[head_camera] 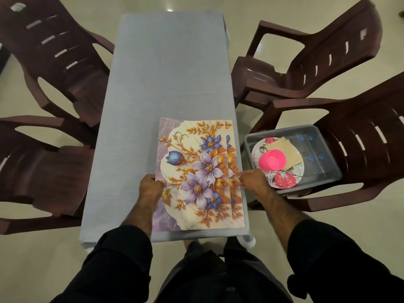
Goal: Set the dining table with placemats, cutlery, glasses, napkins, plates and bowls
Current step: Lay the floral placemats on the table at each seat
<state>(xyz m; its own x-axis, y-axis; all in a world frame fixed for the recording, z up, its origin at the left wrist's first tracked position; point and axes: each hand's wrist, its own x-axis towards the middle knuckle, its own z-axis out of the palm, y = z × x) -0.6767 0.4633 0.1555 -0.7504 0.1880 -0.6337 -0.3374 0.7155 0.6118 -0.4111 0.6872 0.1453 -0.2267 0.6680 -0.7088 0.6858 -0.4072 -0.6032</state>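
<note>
A stack of flowered placemats lies on the near right part of the grey-blue tablecloth. My left hand grips the stack's left edge. My right hand pinches its right edge, where a second mat shows offset beneath the top one. On the chair to the right, a grey tub holds a flowered plate, a pink bowl, beige napkins and a metal spoon.
Dark brown plastic chairs ring the table: two on the left, two on the right. The near right chair carries the tub. The floor is pale and glossy.
</note>
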